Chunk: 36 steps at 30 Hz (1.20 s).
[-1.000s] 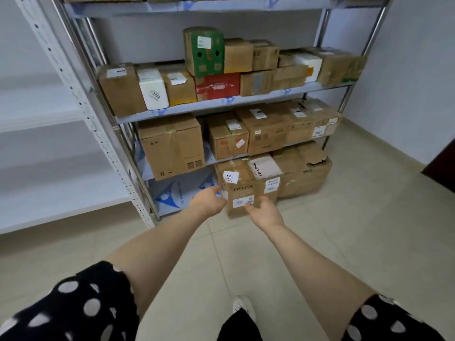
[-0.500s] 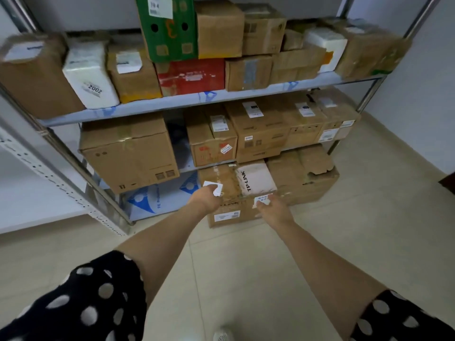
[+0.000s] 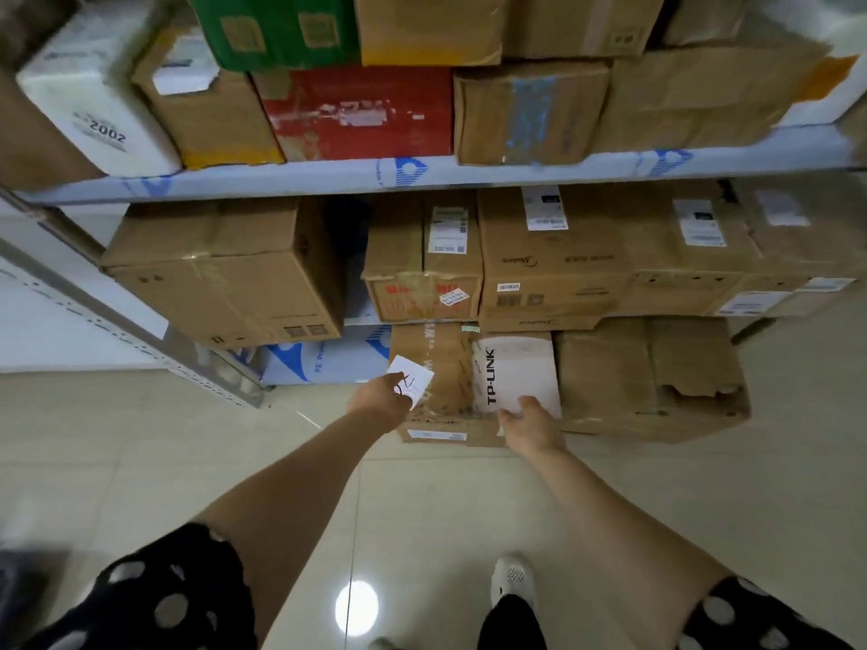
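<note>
A brown cardboard box (image 3: 438,368) with a white TP-LINK panel (image 3: 513,368) on top sits on the floor under the lowest shelf. My left hand (image 3: 377,401) pinches a small white paper slip (image 3: 415,377) with a handwritten mark, held over the box's left front corner. My right hand (image 3: 530,422) rests on the box's front top edge, on the white panel. Its fingertips are hidden behind the hand.
A metal shelf rack (image 3: 469,173) holds several cardboard boxes on two levels, with a slanted upright (image 3: 117,321) at the left. A larger torn brown box (image 3: 652,377) stands right of the TP-LINK box. Beige floor tiles (image 3: 703,485) spread around my white shoe (image 3: 513,581).
I have moved closer and lower to the rack. Both hands reached forward onto the TP-LINK box, and my left hand took hold of the white slip at its left corner.
</note>
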{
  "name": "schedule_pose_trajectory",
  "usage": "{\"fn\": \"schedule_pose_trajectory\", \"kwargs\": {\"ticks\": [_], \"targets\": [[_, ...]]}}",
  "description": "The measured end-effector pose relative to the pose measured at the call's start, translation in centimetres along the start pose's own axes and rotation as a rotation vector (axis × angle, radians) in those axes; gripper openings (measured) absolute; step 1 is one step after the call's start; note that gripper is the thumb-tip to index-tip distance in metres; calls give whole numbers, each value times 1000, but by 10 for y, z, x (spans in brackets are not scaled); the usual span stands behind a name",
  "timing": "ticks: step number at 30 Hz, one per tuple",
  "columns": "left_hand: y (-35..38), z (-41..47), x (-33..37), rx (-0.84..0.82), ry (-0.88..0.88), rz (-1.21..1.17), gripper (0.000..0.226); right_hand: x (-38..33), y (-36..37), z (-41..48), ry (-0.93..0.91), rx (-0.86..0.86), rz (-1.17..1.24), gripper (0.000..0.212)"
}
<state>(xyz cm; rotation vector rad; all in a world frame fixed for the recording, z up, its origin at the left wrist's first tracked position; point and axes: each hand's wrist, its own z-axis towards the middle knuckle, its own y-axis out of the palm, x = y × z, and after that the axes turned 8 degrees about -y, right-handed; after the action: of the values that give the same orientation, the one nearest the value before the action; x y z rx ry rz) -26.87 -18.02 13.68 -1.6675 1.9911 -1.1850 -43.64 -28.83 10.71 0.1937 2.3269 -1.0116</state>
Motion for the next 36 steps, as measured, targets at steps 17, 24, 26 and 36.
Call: {"fn": "schedule_pose_trajectory", "kwargs": {"ticks": [17, 24, 26, 36], "targets": [[126, 203, 1, -8, -282, -127, 45, 143, 50, 227, 201, 71, -84, 47], [159, 268, -19, 55, -395, -268, 58, 170, 78, 281, 323, 184, -32, 83], [165, 278, -22, 80, -411, -302, 61, 174, 78, 288, 332, 210, -26, 85], [186, 232, -57, 81, -604, -381, 61, 191, 91, 214, 444, 327, 180, 70]]}}
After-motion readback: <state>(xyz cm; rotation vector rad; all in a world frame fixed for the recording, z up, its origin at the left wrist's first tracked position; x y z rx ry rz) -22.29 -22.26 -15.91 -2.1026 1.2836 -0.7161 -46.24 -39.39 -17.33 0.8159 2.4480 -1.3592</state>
